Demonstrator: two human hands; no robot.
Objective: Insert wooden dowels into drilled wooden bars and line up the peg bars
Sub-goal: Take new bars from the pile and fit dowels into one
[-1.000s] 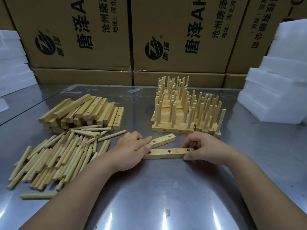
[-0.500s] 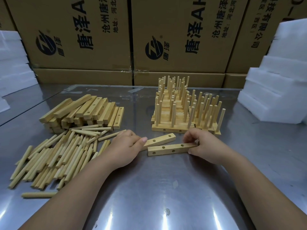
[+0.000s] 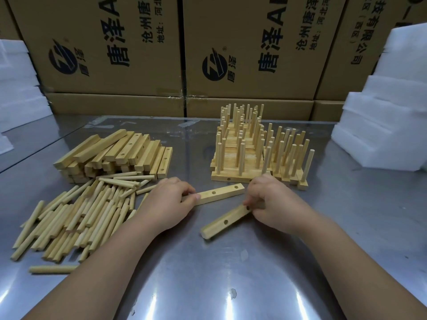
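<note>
Wooden near bar [image 3: 217, 226] is clamped by fingers of the right hand [image 3: 275, 204], far bar [image 3: 220, 194] by the left hand [image 3: 166, 204]; pegged bars [image 3: 240, 179] are stood close behind, dowels [image 3: 92, 211] heaped left.

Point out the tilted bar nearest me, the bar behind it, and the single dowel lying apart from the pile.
near bar [image 3: 216, 227]: head view, holed face toward its free end.
far bar [image 3: 225, 190]: head view, top face between two holes.
single dowel [image 3: 53, 269]: head view, mid-shaft.

Bright overhead light glares off the steel table [image 3: 208, 285]; edges bow.
</note>
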